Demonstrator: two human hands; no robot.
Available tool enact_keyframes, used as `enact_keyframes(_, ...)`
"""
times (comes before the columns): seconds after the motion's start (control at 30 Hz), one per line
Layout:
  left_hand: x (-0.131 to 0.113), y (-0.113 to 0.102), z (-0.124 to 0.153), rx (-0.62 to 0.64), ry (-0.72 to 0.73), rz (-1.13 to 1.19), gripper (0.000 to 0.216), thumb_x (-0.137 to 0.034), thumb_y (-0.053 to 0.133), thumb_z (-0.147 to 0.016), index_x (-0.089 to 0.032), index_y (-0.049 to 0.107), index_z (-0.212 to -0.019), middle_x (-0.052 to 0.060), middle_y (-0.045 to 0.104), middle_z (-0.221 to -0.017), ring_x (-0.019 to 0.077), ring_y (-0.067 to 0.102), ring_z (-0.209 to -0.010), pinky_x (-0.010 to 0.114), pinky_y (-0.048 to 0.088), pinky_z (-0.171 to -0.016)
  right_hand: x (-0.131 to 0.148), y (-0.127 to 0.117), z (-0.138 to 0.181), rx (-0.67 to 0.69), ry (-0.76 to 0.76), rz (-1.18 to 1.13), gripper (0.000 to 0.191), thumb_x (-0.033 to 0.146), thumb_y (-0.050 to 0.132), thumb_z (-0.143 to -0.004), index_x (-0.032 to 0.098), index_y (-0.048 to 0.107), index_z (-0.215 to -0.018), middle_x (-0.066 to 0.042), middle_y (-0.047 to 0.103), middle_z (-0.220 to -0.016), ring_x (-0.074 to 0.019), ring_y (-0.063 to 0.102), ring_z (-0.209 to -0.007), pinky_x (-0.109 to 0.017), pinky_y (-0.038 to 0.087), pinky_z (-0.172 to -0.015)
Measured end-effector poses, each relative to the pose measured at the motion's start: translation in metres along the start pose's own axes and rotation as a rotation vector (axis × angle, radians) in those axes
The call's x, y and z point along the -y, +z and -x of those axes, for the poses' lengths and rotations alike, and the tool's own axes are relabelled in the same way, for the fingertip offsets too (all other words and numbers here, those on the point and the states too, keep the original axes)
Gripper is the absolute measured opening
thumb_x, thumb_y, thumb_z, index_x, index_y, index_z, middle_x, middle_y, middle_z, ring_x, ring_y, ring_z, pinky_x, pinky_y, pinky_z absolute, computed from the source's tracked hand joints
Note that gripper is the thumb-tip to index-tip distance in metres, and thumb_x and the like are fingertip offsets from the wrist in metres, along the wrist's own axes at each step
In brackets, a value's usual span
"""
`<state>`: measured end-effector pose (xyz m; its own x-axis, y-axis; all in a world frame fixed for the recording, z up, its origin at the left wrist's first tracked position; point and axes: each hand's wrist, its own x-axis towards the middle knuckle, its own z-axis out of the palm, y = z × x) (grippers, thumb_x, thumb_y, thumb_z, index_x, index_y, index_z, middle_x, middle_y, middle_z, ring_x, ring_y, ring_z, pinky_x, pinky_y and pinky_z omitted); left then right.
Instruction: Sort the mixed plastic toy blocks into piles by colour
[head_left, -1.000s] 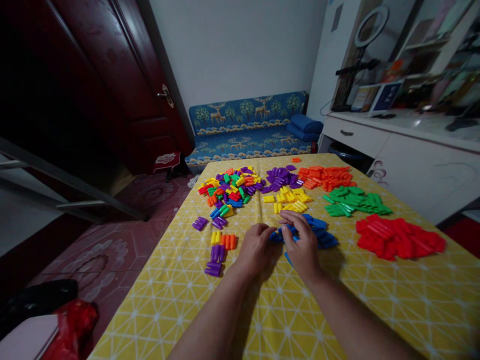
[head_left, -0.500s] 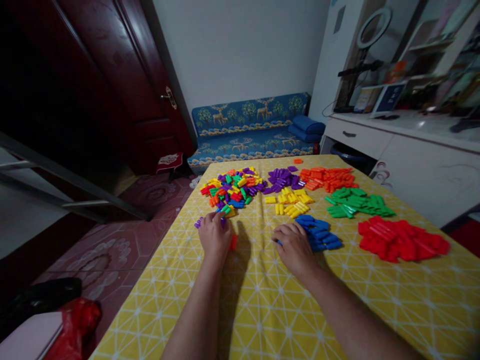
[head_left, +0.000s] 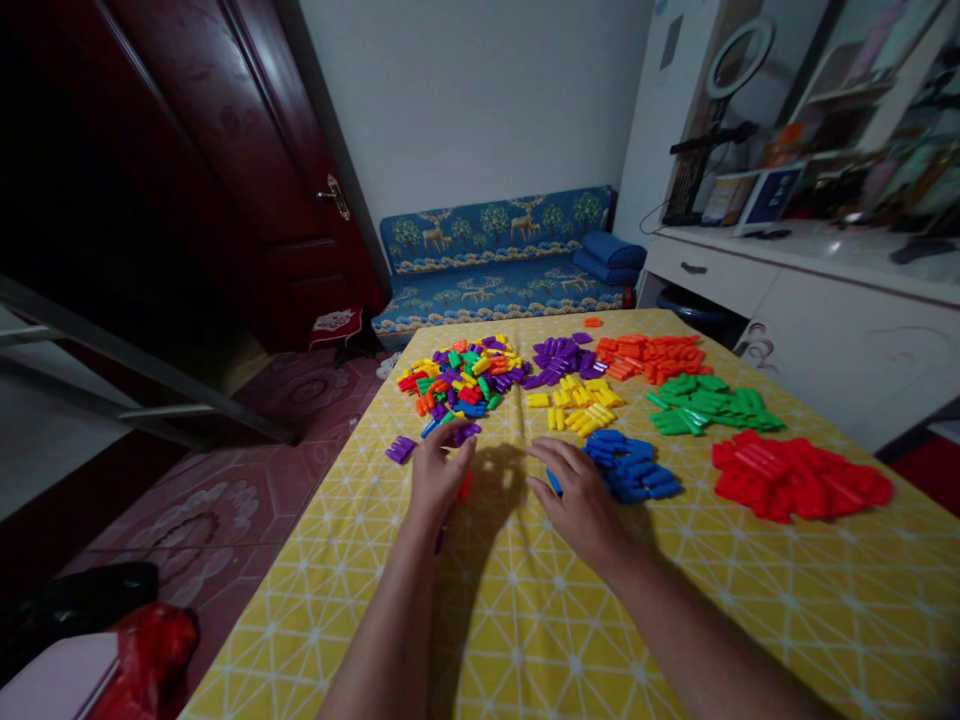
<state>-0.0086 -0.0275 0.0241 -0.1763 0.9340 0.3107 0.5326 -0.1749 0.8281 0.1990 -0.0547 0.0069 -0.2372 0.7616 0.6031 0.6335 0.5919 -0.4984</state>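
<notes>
My left hand (head_left: 439, 480) is over the left half of the table, with a purple plastic block (head_left: 466, 433) at its fingertips and thumb. It appears to grip this block, though the fingers partly hide the contact. Another purple block (head_left: 401, 449) lies to its left, and an orange block (head_left: 465, 487) shows beside its wrist. Under the left wrist a bit of purple peeks out. My right hand (head_left: 577, 495) is open, thumb apart from the fingers, palm facing left. It is beside the blue block pile (head_left: 634, 468), and one blue block shows partly behind its fingers.
A mixed-colour heap (head_left: 465, 378) lies beyond my left hand. Single-colour piles of purple (head_left: 561, 360), yellow (head_left: 581, 402), orange (head_left: 651, 357), green (head_left: 712, 404) and red (head_left: 799, 477) blocks spread rightward. A sofa (head_left: 495, 255) stands past the yellow tablecloth (head_left: 517, 620).
My left hand has shifted right and turned, its thumb now showing, and the purple block has moved right with it. My right hand has spread its fingers and thumb apart.
</notes>
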Motion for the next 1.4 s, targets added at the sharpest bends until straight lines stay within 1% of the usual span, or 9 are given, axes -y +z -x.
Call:
enact_keyframes(0.13, -0.024, 0.021, 0.016, 0.425, -0.07, 0.475, 0.039, -0.045, 0.064, -0.082, -0.016, 0.062, -0.109, 0.009, 0.073, -0.09, 0.0198, 0.067, -0.082, 0.028, 0.05, -0.073, 0.002, 0.003, 0.001, -0.011, 0.047, -0.171, 0.048, 0.02, 0.052, -0.089, 0.023, 0.046, -0.137, -0.011, 0.057, -0.131, -0.0238, 0.055, -0.12, -0.04, 0.05, -0.096)
enact_keyframes(0.2, -0.03, 0.03, 0.023, 0.49, -0.065, 0.524, 0.041, -0.047, 0.064, -0.082, -0.016, 0.061, -0.11, 0.007, 0.072, -0.085, 0.0187, 0.066, -0.079, 0.027, 0.049, -0.071, 0.001, 0.004, 0.001, 0.005, 0.091, -0.213, 0.045, 0.018, 0.051, -0.089, 0.024, 0.05, -0.133, -0.01, 0.062, -0.125, -0.0231, 0.06, -0.114, -0.039, 0.051, -0.093)
enact_keyframes(0.37, -0.025, 0.039, 0.027, 0.372, -0.041, 0.426, 0.039, -0.049, 0.054, -0.088, -0.019, 0.067, -0.109, 0.004, 0.07, -0.087, 0.0179, 0.063, -0.081, 0.027, 0.048, -0.075, -0.001, 0.004, 0.0, 0.03, 0.273, -0.291, 0.018, 0.027, 0.059, -0.085, 0.023, 0.067, -0.101, -0.005, 0.073, -0.093, -0.0215, 0.069, -0.083, -0.034, 0.055, -0.076)
enact_keyframes(0.5, -0.01, 0.047, 0.025, 0.323, -0.043, 0.372, 0.041, -0.048, 0.049, -0.09, -0.019, 0.066, -0.114, 0.004, 0.07, -0.079, 0.0179, 0.063, -0.072, 0.028, 0.049, -0.069, -0.014, 0.003, -0.014, 0.028, 0.445, -0.461, 0.018, 0.033, 0.063, -0.08, 0.02, 0.066, -0.092, -0.004, 0.072, -0.081, -0.018, 0.067, -0.066, -0.027, 0.053, -0.057)
enact_keyframes(0.73, 0.002, 0.058, 0.025, 0.346, -0.048, 0.281, 0.031, -0.04, 0.054, -0.087, -0.017, 0.071, -0.096, 0.005, 0.07, -0.072, 0.0172, 0.063, -0.065, 0.026, 0.047, -0.062, -0.069, -0.013, -0.102, -0.024, 0.789, -0.576, 0.013, 0.017, 0.074, -0.062, 0.015, 0.062, -0.066, 0.001, 0.058, -0.049, -0.0118, 0.055, -0.04, -0.017, 0.039, -0.034)
enact_keyframes(0.9, 0.004, 0.058, 0.026, 0.354, -0.044, 0.274, 0.03, -0.038, 0.052, -0.088, -0.016, 0.071, -0.096, 0.005, 0.07, -0.073, 0.0172, 0.064, -0.066, 0.026, 0.047, -0.063, -0.09, -0.013, -0.144, -0.22, 0.779, -0.602, 0.028, 0.016, 0.076, -0.06, 0.015, 0.063, -0.085, -0.005, 0.069, -0.076, -0.0161, 0.068, -0.064, -0.024, 0.054, -0.054)
enact_keyframes(1.07, 0.01, 0.061, 0.025, 0.35, -0.021, 0.234, 0.029, -0.034, 0.052, -0.088, -0.015, 0.071, -0.098, 0.006, 0.072, -0.078, 0.0177, 0.066, -0.071, 0.026, 0.05, -0.066, -0.064, 0.009, -0.104, -0.281, 0.683, -0.665, 0.044, 0.023, 0.072, -0.063, 0.017, 0.059, -0.105, -0.011, 0.068, -0.108, -0.0213, 0.07, -0.09, -0.038, 0.056, -0.081)
enact_keyframes(1.27, 0.003, 0.056, 0.025, 0.328, 0.073, 0.145, 0.026, -0.021, 0.051, -0.084, -0.015, 0.073, -0.098, 0.007, 0.075, -0.091, 0.0186, 0.068, -0.082, 0.026, 0.05, -0.075, -0.007, 0.039, -0.017, -0.111, 0.517, -0.776, 0.042, 0.03, 0.063, -0.075, 0.02, 0.055, -0.115, -0.013, 0.064, -0.117, -0.0233, 0.067, -0.1, -0.041, 0.054, -0.088)
enact_keyframes(1.4, -0.011, 0.047, 0.03, 0.334, 0.145, -0.067, 0.03, -0.012, 0.05, -0.08, -0.018, 0.074, -0.097, 0.007, 0.076, -0.092, 0.0185, 0.069, -0.08, 0.025, 0.047, -0.072, 0.004, 0.049, 0.007, -0.131, 0.495, -0.662, 0.041, 0.026, 0.058, -0.079, 0.021, 0.054, -0.119, -0.012, 0.064, -0.118, -0.0237, 0.062, -0.112, -0.04, 0.054, -0.089)
